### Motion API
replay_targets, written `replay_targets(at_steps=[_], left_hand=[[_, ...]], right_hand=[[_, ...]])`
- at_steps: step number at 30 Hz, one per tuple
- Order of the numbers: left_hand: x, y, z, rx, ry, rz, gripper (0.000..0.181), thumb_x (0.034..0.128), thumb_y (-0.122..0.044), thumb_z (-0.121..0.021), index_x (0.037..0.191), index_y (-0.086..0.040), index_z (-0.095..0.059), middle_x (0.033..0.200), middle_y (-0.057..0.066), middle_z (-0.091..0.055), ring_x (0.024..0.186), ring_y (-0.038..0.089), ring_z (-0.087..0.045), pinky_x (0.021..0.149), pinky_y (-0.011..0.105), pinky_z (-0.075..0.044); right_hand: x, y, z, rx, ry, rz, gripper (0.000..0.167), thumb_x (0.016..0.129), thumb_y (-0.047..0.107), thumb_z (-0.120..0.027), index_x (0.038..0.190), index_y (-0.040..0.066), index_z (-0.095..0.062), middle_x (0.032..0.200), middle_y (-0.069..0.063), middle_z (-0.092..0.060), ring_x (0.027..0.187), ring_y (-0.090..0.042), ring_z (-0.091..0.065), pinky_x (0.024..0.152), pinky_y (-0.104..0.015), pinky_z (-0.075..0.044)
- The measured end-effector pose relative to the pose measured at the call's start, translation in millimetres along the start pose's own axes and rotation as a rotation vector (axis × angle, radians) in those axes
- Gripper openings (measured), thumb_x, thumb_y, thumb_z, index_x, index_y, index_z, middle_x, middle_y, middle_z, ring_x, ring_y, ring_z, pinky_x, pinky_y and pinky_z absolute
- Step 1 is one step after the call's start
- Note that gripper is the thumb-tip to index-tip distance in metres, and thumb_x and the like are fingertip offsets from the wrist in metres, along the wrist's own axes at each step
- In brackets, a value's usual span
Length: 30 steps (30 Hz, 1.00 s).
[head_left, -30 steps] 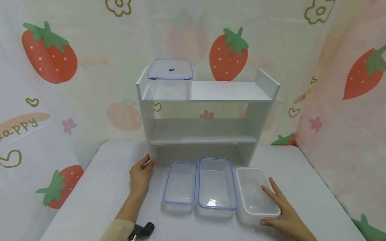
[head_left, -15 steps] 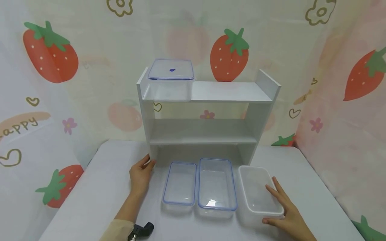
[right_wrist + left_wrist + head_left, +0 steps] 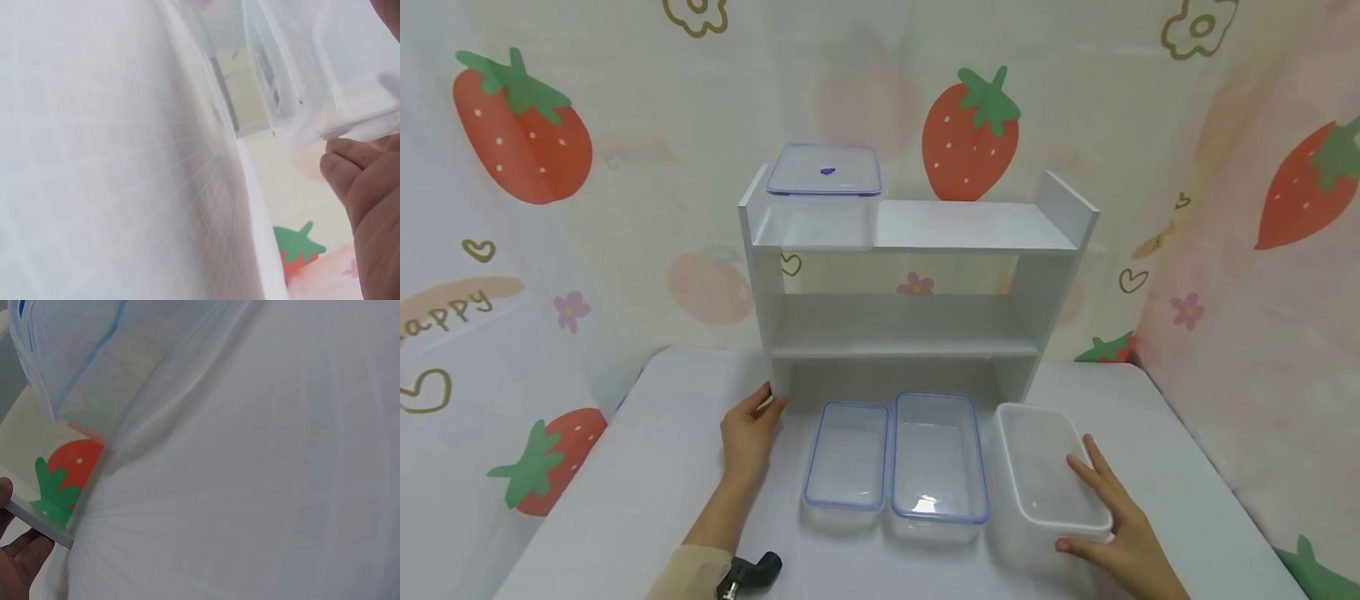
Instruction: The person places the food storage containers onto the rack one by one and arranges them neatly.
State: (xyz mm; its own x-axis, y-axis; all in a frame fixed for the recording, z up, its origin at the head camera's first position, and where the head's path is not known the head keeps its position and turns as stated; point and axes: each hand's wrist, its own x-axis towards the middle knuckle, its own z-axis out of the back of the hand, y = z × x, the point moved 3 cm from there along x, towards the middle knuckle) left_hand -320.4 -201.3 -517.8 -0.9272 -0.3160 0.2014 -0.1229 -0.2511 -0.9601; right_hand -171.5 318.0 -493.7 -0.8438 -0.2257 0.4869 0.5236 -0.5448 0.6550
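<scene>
My left hand (image 3: 748, 433) pinches the lower front edge of the left side panel of a white shelf unit (image 3: 906, 327); the left wrist view shows thumb and fingers on either side of the panel (image 3: 39, 524). At the right, my right hand (image 3: 1116, 517) grips a clear plastic food container with a frosted white lid (image 3: 1052, 467), thumb at its near end and fingers along its right side. That container looks raised off the table. Beside it stand two clear food containers with blue-rimmed lids, a wider one (image 3: 940, 458) and a narrower one (image 3: 847, 454).
On the top shelf, at the left, sits a large clear container with a blue-rimmed lid (image 3: 823, 196). White cloth covers the table (image 3: 1150, 425). A strawberry-print backdrop (image 3: 662, 208) hangs behind and at both sides. A black strap mount (image 3: 748, 573) is on my left wrist.
The white-lidded container has moved slightly right and upward in the head view, my right hand moving with it. My left hand stays on the shelf panel.
</scene>
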Motion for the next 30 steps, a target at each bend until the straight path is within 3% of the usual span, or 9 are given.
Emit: replay_targets(at_steps=[11, 30], left_hand=[[0.0, 0.6, 1.1, -0.020, 0.016, 0.015, 0.049, 0.0972, -0.030, -0.073, 0.140, -0.010, -0.062, 0.137, 0.011, -0.066, 0.117, 0.027, -0.070, 0.082, 0.016, -0.058], [-0.8, -0.8, 0.7, -0.051, 0.011, 0.001, 0.046, 0.0969, -0.024, -0.074, 0.138, -0.008, -0.063, 0.138, 0.011, -0.065, 0.117, 0.027, -0.070, 0.083, 0.015, -0.058]], right_hand=[[5.2, 14.5, 3.5, 0.039, -0.028, -0.004, 0.107, 0.059, -0.003, -0.096, 0.153, 0.000, -0.044, 0.171, -0.015, -0.017, 0.155, -0.003, -0.019, 0.104, -0.006, -0.038], [21.1, 57.1, 20.7, 0.039, -0.077, -0.049, 0.106, 0.061, -0.010, -0.093, 0.154, 0.003, -0.043, 0.172, -0.007, -0.020, 0.156, -0.008, -0.022, 0.104, -0.004, -0.037]])
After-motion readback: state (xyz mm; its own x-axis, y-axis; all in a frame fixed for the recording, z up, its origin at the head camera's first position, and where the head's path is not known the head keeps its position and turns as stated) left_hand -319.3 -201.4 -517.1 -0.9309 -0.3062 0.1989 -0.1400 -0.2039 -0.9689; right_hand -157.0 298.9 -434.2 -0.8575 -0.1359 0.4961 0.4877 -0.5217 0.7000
